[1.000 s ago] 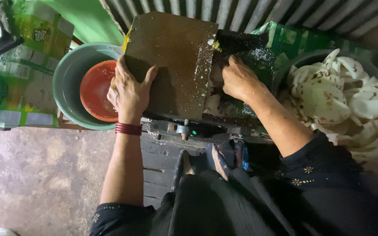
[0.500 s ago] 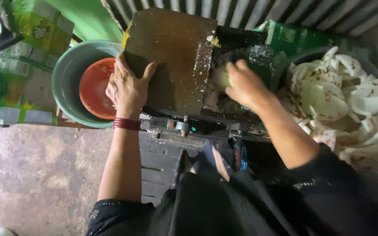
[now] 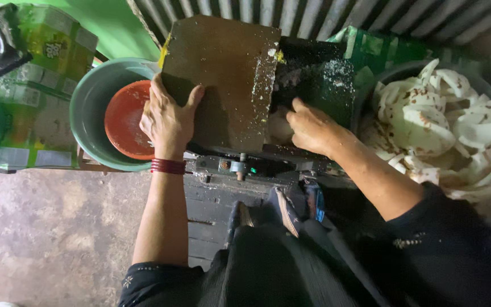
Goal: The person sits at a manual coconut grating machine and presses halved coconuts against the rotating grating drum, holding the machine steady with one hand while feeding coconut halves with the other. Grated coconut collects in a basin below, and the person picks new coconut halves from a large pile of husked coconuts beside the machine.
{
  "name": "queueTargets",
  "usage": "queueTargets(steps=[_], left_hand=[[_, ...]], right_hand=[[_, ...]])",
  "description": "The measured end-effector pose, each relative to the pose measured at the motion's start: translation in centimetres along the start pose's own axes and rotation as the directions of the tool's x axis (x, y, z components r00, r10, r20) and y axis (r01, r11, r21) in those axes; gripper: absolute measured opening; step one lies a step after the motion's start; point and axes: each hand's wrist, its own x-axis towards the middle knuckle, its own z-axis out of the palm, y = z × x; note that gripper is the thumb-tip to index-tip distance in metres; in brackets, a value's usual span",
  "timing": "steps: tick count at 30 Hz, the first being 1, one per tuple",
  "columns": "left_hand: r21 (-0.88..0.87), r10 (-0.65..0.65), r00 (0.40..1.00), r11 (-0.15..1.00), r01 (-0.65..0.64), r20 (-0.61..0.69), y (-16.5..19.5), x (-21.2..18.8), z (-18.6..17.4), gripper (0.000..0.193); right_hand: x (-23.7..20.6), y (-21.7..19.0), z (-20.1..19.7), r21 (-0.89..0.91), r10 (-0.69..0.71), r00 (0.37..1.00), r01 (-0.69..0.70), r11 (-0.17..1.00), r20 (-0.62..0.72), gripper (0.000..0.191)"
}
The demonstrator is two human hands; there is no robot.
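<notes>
A brown metal cover (image 3: 228, 68) sits over a grating machine in front of me. My left hand (image 3: 169, 116) rests on the cover's left edge, fingers spread and gripping it. My right hand (image 3: 312, 128) presses a pale coconut piece (image 3: 279, 128) into the dark opening (image 3: 313, 79) on the machine's right side, where white flecks cling. A red bangle circles my left wrist.
A green basin (image 3: 95, 119) with a red bowl (image 3: 123, 119) inside stands left of the machine. A dark tub (image 3: 382, 77) heaped with white coconut pieces (image 3: 456, 125) stands at right. Green printed sacks lie at far left. Corrugated metal sheet runs behind. Bare concrete floor is at lower left.
My right hand has moved down and left at the opening, pushing the coconut piece further in. My left hand has stayed on the cover.
</notes>
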Motion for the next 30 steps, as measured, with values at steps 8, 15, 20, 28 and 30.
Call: queueTargets(steps=[8, 15, 20, 28, 30], left_hand=[[0.006, 0.016, 1.0, 1.0, -0.016, -0.002, -0.5, -0.2, 0.4, 0.084], [0.001, 0.012, 1.0, 1.0, -0.012, 0.004, -0.6, -0.3, 0.7, 0.083], [0.012, 0.005, 1.0, 1.0, -0.005, -0.002, -0.3, -0.3, 0.4, 0.083], [0.002, -0.013, 1.0, 1.0, 0.013, 0.007, 0.0, -0.6, 0.0, 0.083], [-0.04, -0.009, 1.0, 0.999, 0.01, 0.024, -0.2, -0.5, 0.2, 0.082]], right_hand=[[-2.1, -3.2, -4.9, -0.041, 0.015, 0.997, -0.018, 0.999, -0.076, 0.027], [-2.5, -2.4, -4.1, 0.019, 0.042, 0.998, -0.043, 0.999, 0.045, 0.042], [-0.8, -2.0, -1.6, 0.011, 0.013, 0.999, -0.013, 1.0, -0.049, 0.02], [-2.3, -1.9, -2.4, -0.016, -0.078, 0.987, 0.077, 0.997, -0.143, 0.026], [-2.3, -1.7, -2.9, 0.006, -0.003, 0.989, 0.004, 1.0, -0.149, 0.042]])
